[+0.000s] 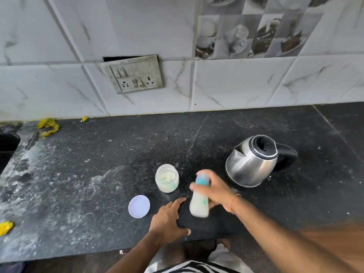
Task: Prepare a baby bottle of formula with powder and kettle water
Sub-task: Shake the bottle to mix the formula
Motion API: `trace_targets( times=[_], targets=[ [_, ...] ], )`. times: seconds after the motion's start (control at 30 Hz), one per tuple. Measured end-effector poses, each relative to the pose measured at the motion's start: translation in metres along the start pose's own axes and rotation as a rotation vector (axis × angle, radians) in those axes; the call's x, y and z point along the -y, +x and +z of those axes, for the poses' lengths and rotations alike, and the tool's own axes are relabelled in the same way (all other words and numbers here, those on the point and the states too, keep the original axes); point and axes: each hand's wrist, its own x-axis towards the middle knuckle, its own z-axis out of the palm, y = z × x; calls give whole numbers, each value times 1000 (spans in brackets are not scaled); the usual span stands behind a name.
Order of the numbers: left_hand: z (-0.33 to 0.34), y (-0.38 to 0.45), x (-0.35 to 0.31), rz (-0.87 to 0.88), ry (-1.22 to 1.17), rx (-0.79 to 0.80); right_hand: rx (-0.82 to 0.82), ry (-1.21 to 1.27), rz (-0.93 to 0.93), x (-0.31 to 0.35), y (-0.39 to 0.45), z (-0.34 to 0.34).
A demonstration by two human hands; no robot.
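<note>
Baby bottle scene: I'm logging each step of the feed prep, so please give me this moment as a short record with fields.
bottle: baby bottle with milky contents and teal top, blurred, tilted
right hand: right hand in a grip round the bottle
left hand: left hand flat on the dark counter
powder jar: open jar, left of the bottle
lid: pale lid lying on the counter, apart from the jar
kettle: steel kettle, lid closed, right of the bottle

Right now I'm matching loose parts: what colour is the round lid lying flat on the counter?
Pale lilac-white, plain. The lid shows best in the head view.
</note>
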Motion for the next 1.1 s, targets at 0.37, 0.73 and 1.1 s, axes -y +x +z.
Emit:
trace_targets(
  times=[0.37, 0.73, 1.1],
  targets=[
    [1, 0, 2, 12, -17, -11, -46, 54, -162, -4, -2, 1],
    [1, -5, 5, 12, 21, -19, 37, -56, -88, 0, -10, 4],
    [4, -4, 0, -22, 21, -5, 12, -147, -188, -12, -2, -6]
  ],
)
